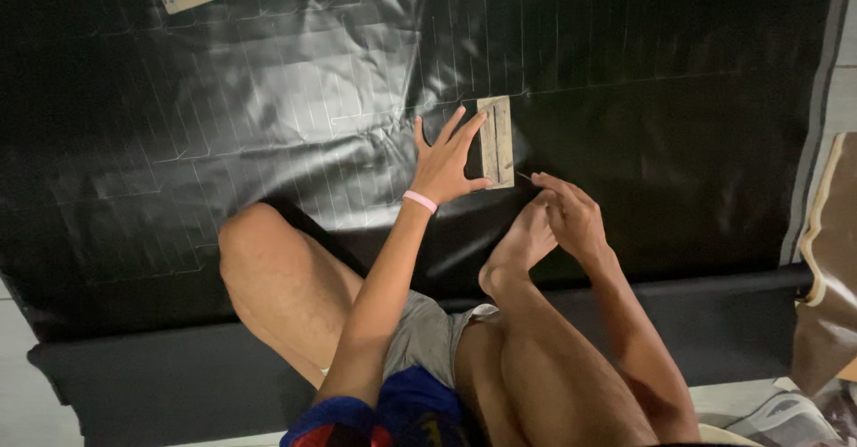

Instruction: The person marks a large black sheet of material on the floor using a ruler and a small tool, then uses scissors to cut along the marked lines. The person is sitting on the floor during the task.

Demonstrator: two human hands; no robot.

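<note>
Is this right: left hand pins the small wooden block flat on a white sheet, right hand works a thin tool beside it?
Not quite. The sheet is black and glossy with faint scored lines, not white. The head view shows the left hand pressing the wooden block onto it, and the right hand holding a thin tool beside it.

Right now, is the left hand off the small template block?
No, the left hand lies flat on the rectangular block, pressing it onto the black sheet.

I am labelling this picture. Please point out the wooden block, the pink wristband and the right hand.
wooden block (496, 140), head view, its pale top face.
pink wristband (420, 201), head view, middle of band.
right hand (571, 215), head view, its back.
</note>
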